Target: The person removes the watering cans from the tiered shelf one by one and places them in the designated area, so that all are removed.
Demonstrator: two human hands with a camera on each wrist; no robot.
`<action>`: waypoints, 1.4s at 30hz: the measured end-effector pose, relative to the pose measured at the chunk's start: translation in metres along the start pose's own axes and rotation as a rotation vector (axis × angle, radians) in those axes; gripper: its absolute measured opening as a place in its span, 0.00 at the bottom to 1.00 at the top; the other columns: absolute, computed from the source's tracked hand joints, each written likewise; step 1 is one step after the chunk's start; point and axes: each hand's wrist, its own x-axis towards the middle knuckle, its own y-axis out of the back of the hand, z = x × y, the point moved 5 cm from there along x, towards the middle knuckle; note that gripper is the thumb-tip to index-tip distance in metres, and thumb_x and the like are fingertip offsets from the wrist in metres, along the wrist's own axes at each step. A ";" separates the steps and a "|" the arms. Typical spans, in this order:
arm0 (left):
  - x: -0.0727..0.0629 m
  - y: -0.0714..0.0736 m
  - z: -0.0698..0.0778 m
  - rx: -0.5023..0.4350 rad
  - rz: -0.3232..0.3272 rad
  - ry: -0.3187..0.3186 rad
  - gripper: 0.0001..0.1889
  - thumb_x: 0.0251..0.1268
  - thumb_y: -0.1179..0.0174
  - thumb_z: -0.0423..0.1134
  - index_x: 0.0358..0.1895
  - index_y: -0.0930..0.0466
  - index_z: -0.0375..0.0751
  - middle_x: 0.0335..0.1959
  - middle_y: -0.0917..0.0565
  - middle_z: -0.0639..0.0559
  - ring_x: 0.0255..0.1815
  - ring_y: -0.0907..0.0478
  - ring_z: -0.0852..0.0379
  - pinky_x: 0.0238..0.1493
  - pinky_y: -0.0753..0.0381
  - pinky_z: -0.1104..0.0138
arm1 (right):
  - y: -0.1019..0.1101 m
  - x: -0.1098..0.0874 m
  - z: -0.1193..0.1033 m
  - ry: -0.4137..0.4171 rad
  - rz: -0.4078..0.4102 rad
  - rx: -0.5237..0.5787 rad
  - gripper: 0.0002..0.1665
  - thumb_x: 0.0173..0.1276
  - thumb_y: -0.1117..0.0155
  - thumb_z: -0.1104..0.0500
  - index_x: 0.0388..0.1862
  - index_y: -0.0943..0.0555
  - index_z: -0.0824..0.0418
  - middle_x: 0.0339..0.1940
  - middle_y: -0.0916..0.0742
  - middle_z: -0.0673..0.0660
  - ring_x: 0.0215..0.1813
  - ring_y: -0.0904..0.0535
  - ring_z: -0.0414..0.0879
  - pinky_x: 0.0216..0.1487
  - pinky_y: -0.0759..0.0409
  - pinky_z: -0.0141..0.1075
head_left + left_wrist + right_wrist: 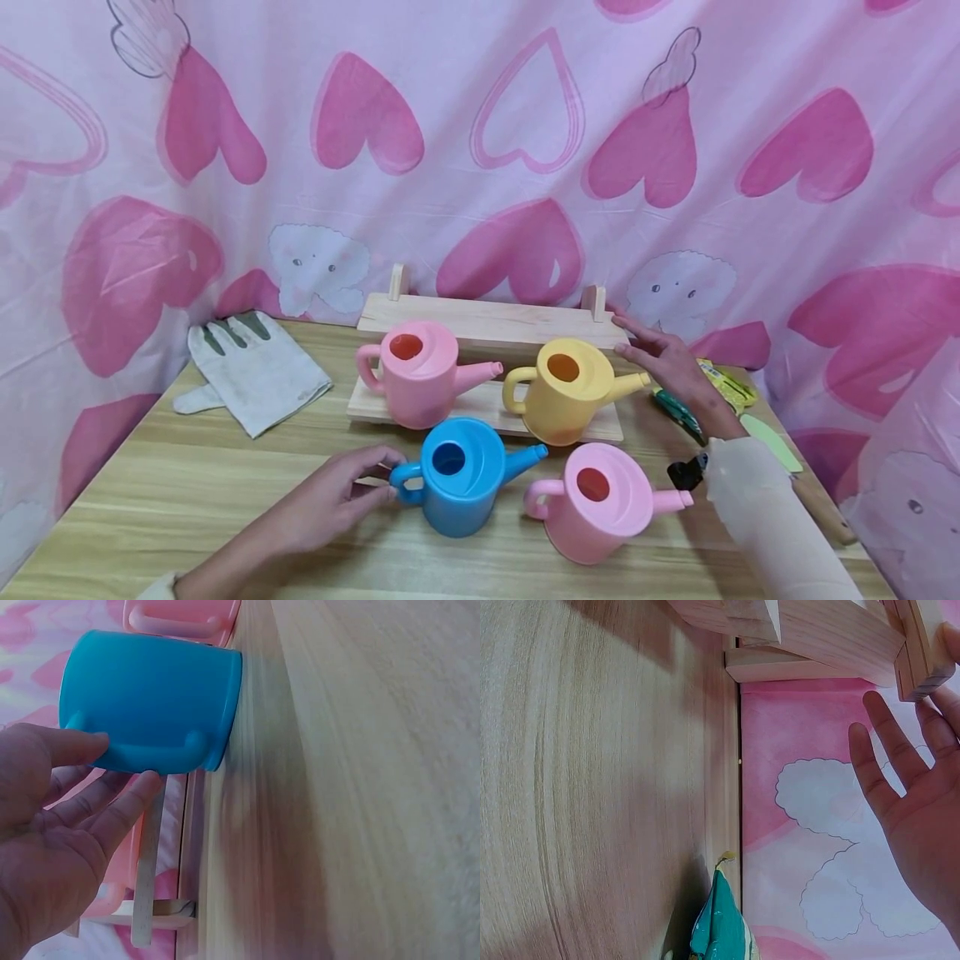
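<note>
A blue watering can (461,479) stands on the table in front of a wooden two-tier shelf (491,321). Beside its handle is my left hand (352,492), thumb and fingertips right at the handle, fingers fairly straight in the left wrist view. My right hand (663,358) reaches to the right end of the shelf's upper board, thumb and index fingertips at that end, the other fingers extended. On the lower board sit a pink watering can (420,383) and a yellow watering can (566,396). Another pink watering can (596,508) stands on the table, right of the blue one.
A white work glove (258,371) lies at the left of the table (187,517). Behind my right forearm are a yellow packet (727,385), a green packet (677,414) and a light-green blade-shaped thing (772,442). A heart-patterned curtain (450,200) hangs around the table.
</note>
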 end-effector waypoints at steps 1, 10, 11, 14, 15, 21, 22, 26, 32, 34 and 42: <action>0.000 0.001 0.000 0.004 0.002 0.001 0.11 0.75 0.36 0.39 0.56 0.20 0.49 0.54 0.18 0.51 0.61 0.21 0.43 0.56 0.16 0.58 | 0.000 0.000 0.000 -0.001 0.002 0.005 0.38 0.76 0.36 0.42 0.81 0.35 0.43 0.81 0.36 0.49 0.79 0.39 0.59 0.69 0.31 0.58; -0.007 0.033 0.021 0.120 0.258 -0.100 0.11 0.74 0.36 0.39 0.56 0.19 0.46 0.54 0.17 0.50 0.54 0.20 0.51 0.52 0.16 0.66 | 0.000 0.001 0.002 0.011 -0.011 0.010 0.37 0.77 0.37 0.44 0.81 0.36 0.44 0.82 0.36 0.50 0.79 0.40 0.61 0.68 0.30 0.58; -0.008 0.038 0.024 0.147 0.314 -0.125 0.10 0.74 0.36 0.37 0.55 0.19 0.46 0.52 0.16 0.50 0.53 0.19 0.53 0.52 0.16 0.67 | -0.001 0.001 0.002 0.013 -0.011 0.012 0.37 0.77 0.37 0.44 0.81 0.35 0.44 0.82 0.36 0.50 0.79 0.39 0.60 0.68 0.30 0.57; -0.010 0.054 0.032 0.230 0.490 -0.234 0.10 0.73 0.36 0.32 0.53 0.19 0.42 0.49 0.16 0.52 0.50 0.19 0.57 0.53 0.18 0.71 | -0.003 0.001 0.004 0.008 -0.009 0.013 0.37 0.77 0.37 0.42 0.80 0.34 0.42 0.81 0.35 0.49 0.79 0.39 0.59 0.69 0.30 0.57; -0.010 0.059 0.033 0.250 0.544 -0.267 0.10 0.72 0.36 0.30 0.53 0.19 0.40 0.49 0.16 0.52 0.50 0.19 0.59 0.53 0.19 0.72 | -0.003 0.001 0.004 0.007 -0.009 0.011 0.37 0.77 0.37 0.42 0.80 0.34 0.42 0.81 0.35 0.49 0.79 0.39 0.59 0.69 0.31 0.57; 0.003 0.079 0.032 0.294 0.696 -0.343 0.17 0.71 0.36 0.27 0.61 0.22 0.34 0.56 0.19 0.46 0.58 0.24 0.54 0.55 0.24 0.79 | -0.001 0.002 0.001 0.005 -0.012 -0.003 0.37 0.76 0.36 0.42 0.80 0.34 0.43 0.81 0.35 0.51 0.79 0.39 0.61 0.69 0.31 0.60; 0.006 0.080 0.032 0.292 0.691 -0.341 0.19 0.72 0.36 0.28 0.63 0.23 0.34 0.58 0.20 0.45 0.59 0.24 0.51 0.55 0.24 0.79 | -0.001 0.002 0.000 0.004 -0.011 -0.003 0.37 0.77 0.36 0.43 0.80 0.34 0.43 0.81 0.35 0.51 0.79 0.39 0.61 0.69 0.31 0.60; 0.021 0.085 0.029 0.278 0.661 -0.328 0.20 0.75 0.40 0.29 0.67 0.24 0.36 0.62 0.21 0.43 0.63 0.24 0.44 0.58 0.20 0.68 | 0.001 0.001 0.000 -0.008 -0.005 -0.004 0.37 0.76 0.36 0.43 0.81 0.34 0.44 0.81 0.35 0.52 0.79 0.39 0.61 0.68 0.30 0.60; 0.038 0.087 0.019 0.254 0.615 -0.257 0.22 0.79 0.43 0.33 0.72 0.29 0.36 0.66 0.24 0.39 0.65 0.25 0.38 0.56 0.20 0.43 | 0.002 0.001 0.001 -0.012 -0.001 0.002 0.37 0.76 0.36 0.41 0.80 0.34 0.43 0.81 0.35 0.51 0.79 0.39 0.60 0.69 0.31 0.58; 0.042 0.087 0.018 0.244 0.594 -0.240 0.23 0.79 0.44 0.34 0.72 0.30 0.36 0.67 0.25 0.39 0.65 0.25 0.37 0.56 0.20 0.43 | 0.002 0.001 0.001 -0.011 0.000 0.007 0.37 0.76 0.36 0.42 0.80 0.34 0.43 0.81 0.35 0.51 0.79 0.40 0.60 0.69 0.31 0.58; 0.048 0.086 0.016 0.243 0.564 -0.224 0.20 0.79 0.44 0.32 0.70 0.28 0.37 0.54 0.18 0.40 0.55 0.20 0.42 0.55 0.17 0.46 | 0.001 0.000 0.001 0.006 -0.001 0.014 0.37 0.77 0.37 0.43 0.81 0.35 0.44 0.81 0.35 0.51 0.79 0.38 0.60 0.68 0.30 0.55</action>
